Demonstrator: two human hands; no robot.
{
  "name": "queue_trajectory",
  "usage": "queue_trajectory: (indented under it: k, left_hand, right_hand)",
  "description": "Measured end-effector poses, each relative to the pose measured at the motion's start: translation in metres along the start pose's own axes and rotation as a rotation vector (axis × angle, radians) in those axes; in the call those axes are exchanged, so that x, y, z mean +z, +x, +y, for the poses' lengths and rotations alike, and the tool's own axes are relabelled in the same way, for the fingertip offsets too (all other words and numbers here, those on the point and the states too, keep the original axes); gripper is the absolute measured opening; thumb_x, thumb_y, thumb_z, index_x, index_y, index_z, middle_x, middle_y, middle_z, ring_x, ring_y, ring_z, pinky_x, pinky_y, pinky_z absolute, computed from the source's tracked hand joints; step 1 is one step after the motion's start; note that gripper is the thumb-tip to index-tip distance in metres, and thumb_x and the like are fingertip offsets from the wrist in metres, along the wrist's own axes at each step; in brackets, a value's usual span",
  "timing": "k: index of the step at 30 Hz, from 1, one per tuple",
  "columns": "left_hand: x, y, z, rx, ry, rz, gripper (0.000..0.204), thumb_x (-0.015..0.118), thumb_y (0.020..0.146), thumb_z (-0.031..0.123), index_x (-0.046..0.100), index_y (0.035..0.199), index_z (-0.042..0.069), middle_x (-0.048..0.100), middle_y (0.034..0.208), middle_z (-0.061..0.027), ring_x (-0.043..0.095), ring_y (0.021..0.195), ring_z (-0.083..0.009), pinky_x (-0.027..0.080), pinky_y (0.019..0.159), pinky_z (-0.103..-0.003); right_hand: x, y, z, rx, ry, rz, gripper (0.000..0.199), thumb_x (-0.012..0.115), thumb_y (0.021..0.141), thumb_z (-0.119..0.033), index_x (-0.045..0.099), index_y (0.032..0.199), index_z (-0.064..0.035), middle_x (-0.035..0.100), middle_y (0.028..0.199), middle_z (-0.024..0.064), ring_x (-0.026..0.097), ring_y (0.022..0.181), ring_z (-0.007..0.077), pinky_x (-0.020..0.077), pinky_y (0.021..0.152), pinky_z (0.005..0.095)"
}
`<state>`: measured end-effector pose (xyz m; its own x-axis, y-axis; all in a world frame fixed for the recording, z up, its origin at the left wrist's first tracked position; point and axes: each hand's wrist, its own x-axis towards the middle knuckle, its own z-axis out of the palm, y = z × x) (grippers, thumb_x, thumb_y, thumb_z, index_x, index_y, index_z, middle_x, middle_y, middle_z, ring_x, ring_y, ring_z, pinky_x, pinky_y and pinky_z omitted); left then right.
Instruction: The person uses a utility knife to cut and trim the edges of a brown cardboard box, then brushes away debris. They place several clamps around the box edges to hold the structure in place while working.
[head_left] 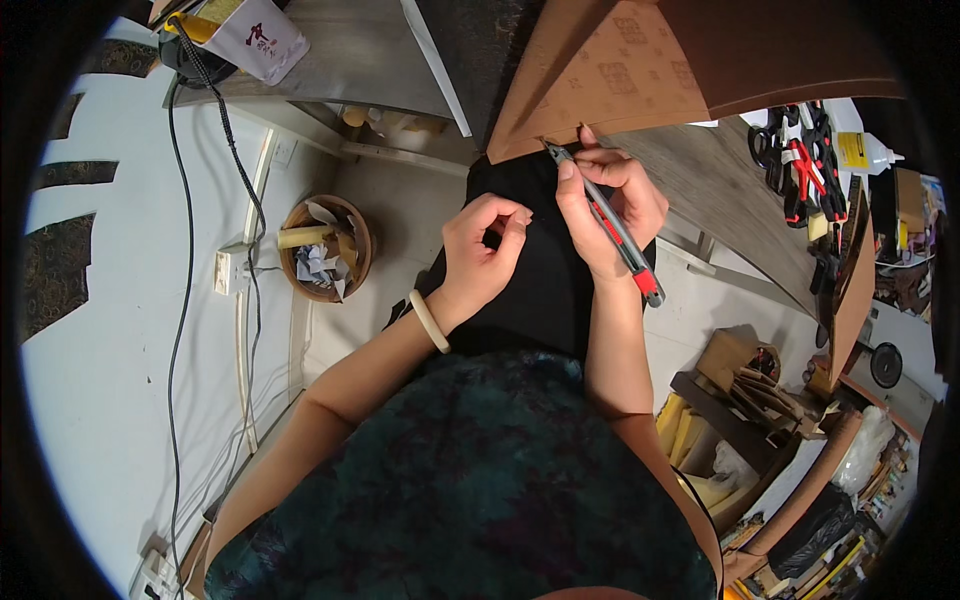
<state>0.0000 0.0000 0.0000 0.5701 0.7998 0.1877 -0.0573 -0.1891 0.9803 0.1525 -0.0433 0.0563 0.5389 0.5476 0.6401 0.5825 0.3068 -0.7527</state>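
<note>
A grey and red utility knife (619, 233) lies slanted in my right hand (628, 200), held much like a pen. Its tip end meets the near corner area of a brown leather-like sheet (622, 85) printed with faint square motifs, which hangs over the table edge. Over my lap, to the left of the knife, my left hand (478, 245) is curled with thumb and forefinger pressed together. Whatever may sit in that pinch is too small to make out. The hand is apart from the sheet.
A grey table (735, 180) runs along the far side. Scissors and red-handled tools (805, 165) lie at its right, by a yellow-labelled squeeze bottle (865, 151). On the floor at left stands a round bin (367, 262) with scraps. Black cables (178, 300) hang along the left wall.
</note>
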Motion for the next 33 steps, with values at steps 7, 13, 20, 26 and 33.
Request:
queue_trajectory:
  k: [7,13,20,26,33]
  left_hand:
    - [-0.0026,0.0033,-0.0017,0.030,0.033,-0.001,0.007,0.067,0.095,0.002,0.068,0.089,0.000,0.070,0.084,-0.0072,0.066,0.067,-0.0125,0.051,0.062,-0.025]
    - [-0.0003,0.0016,0.0021,-0.016,0.012,-0.021,0.011,0.065,0.098,0.006,0.066,0.090,0.000,0.072,0.087,-0.0063,0.064,0.073,-0.0104,0.051,0.069,-0.025]
    - [-0.0004,0.0015,0.0012,-0.020,0.015,-0.019,0.011,0.065,0.098,0.007,0.066,0.089,0.000,0.072,0.086,-0.0058,0.064,0.072,-0.0103,0.051,0.068,-0.025]
    - [-0.0007,0.0017,0.0012,-0.016,0.019,-0.024,0.011,0.065,0.098,0.006,0.066,0.089,0.000,0.072,0.086,-0.0059,0.064,0.072,-0.0105,0.051,0.068,-0.025]
    - [-0.0001,0.0014,0.0001,-0.026,0.007,-0.020,0.010,0.065,0.098,0.005,0.066,0.090,0.000,0.072,0.087,-0.0062,0.064,0.074,-0.0107,0.051,0.069,-0.025]
  right_hand:
    - [0.0059,0.0012,0.0016,-0.055,-0.058,-0.001,0.021,0.079,0.080,0.004,0.059,0.076,-0.0011,0.071,0.075,0.0119,0.072,0.072,0.0207,0.0591,0.096,0.0472]
    - [0.0020,0.0005,0.0012,-0.050,-0.071,-0.012,0.022,0.080,0.081,0.003,0.059,0.076,-0.0012,0.071,0.075,0.0120,0.073,0.072,0.0205,0.0595,0.096,0.0468]
    - [0.0025,-0.0003,0.0014,-0.060,-0.076,-0.005,0.021,0.080,0.080,0.003,0.059,0.076,-0.0006,0.072,0.077,0.0125,0.073,0.073,0.0197,0.0609,0.094,0.0458]
    - [0.0024,-0.0023,0.0034,-0.056,-0.078,0.014,0.022,0.080,0.079,0.003,0.059,0.076,-0.0002,0.072,0.077,0.0128,0.073,0.074,0.0203,0.0611,0.094,0.0457]
    - [0.0038,-0.0020,0.0031,-0.052,-0.092,0.017,0.022,0.081,0.080,0.002,0.059,0.076,-0.0005,0.072,0.077,0.0136,0.073,0.074,0.0208,0.0609,0.094,0.0458]
